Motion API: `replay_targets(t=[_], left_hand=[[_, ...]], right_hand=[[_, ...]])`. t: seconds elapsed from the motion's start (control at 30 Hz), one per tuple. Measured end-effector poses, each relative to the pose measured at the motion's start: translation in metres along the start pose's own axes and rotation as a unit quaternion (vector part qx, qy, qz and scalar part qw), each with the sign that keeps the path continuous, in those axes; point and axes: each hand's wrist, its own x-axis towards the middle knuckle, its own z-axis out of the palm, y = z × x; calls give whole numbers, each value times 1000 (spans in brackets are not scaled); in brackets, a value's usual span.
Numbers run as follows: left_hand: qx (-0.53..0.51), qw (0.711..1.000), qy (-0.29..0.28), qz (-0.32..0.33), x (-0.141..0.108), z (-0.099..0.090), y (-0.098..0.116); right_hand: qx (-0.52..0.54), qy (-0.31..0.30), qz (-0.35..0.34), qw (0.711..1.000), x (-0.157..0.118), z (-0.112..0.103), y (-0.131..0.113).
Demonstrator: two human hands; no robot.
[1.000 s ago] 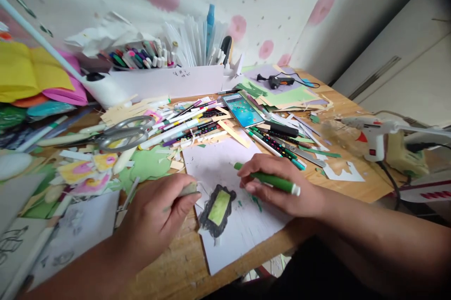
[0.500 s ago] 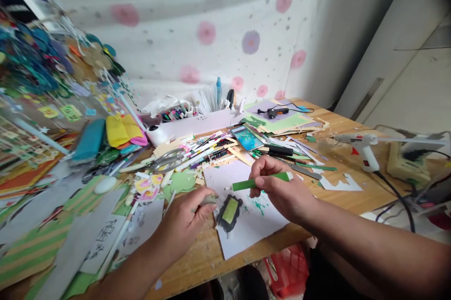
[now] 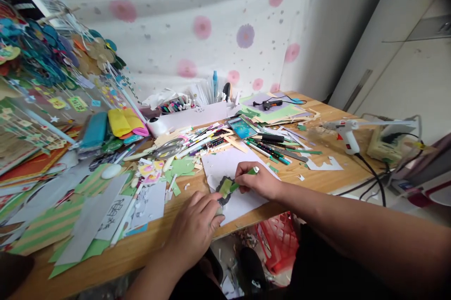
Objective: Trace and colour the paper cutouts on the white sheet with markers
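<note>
My right hand [image 3: 255, 180] is closed round a green marker [image 3: 252, 171], its lower end down at a small dark-edged piece with a green middle [image 3: 225, 189]. That piece lies on a white sheet [image 3: 243, 208] near the table's front edge. At the piece's lower left is my left hand [image 3: 199, 218], its fingers curled together round a small greyish object [image 3: 219, 210] that shows only in part. A phone [image 3: 242, 127] with a lit blue screen rests behind the sheet.
Pens and paper scraps cover the table [image 3: 186, 253] behind the sheet. A glue gun [image 3: 347, 134] stands at the right with its cable. Striped papers [image 3: 52, 225] lie left; a red basket [image 3: 278, 241] is below the edge.
My right hand has lowered and tilted the green marker onto the dark-edged piece. My left hand has come over beside that piece's lower edge. The camera view has shifted slightly.
</note>
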Motion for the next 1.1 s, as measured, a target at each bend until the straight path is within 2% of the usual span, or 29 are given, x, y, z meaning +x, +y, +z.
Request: replay_targets(t=[0.2, 0.4, 0.53, 0.9, 1.03, 1.1], left_hand=[[13, 1000, -3, 2, 1, 7, -2], [17, 1000, 3, 4, 2, 6, -3], [16, 1000, 4, 5, 2, 6, -2], [13, 1000, -3, 0, 0, 8, -2], [15, 1000, -2, -2, -1, 8, -2], [18, 1000, -2, -2, -1, 8, -2]], right_hand=[[-16, -14, -13, 1000, -3, 3, 3], [-31, 22, -16, 999, 0, -6, 4], [-34, 14, -21, 999, 1, -6, 4], [-74, 44, -40, 995, 6, -6, 1], [-90, 15, -45, 995, 3, -5, -2], [-97, 20, -50, 994, 3, -6, -3]])
